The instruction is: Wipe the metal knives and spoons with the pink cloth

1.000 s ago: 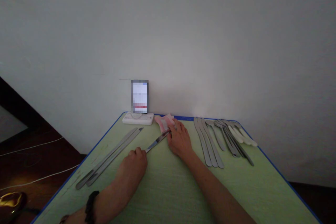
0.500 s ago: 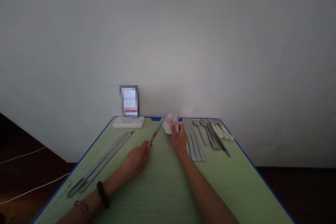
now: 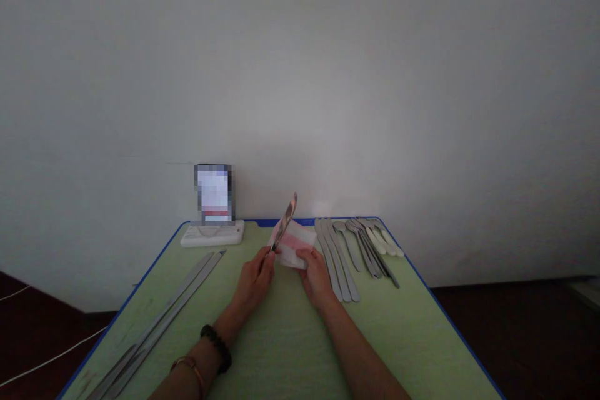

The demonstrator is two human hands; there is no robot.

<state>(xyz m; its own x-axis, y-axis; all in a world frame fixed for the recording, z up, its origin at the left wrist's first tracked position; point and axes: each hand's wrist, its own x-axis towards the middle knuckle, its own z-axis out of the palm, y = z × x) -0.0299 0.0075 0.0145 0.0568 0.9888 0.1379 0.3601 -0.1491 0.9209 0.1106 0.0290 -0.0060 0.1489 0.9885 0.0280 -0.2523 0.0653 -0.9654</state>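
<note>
My left hand (image 3: 255,278) grips the handle of a table knife (image 3: 285,223), whose blade points up and away above the green table (image 3: 290,350). My right hand (image 3: 315,275) holds a pink and white cloth (image 3: 296,246) just right of the knife's lower blade. The cloth sits close against the knife. Both hands meet near the middle of the table, toward its far edge.
Two long metal knives (image 3: 169,306) lie diagonally on the left. A row of knives and spoons (image 3: 356,250) lies on the right, near my right hand. A phone (image 3: 213,195) stands on a white base (image 3: 212,234) at the far left edge, against the wall.
My left hand has lifted the knife off the table and tilted its blade upward. My right hand has picked up the cloth and brought it nearer, beside the knife.
</note>
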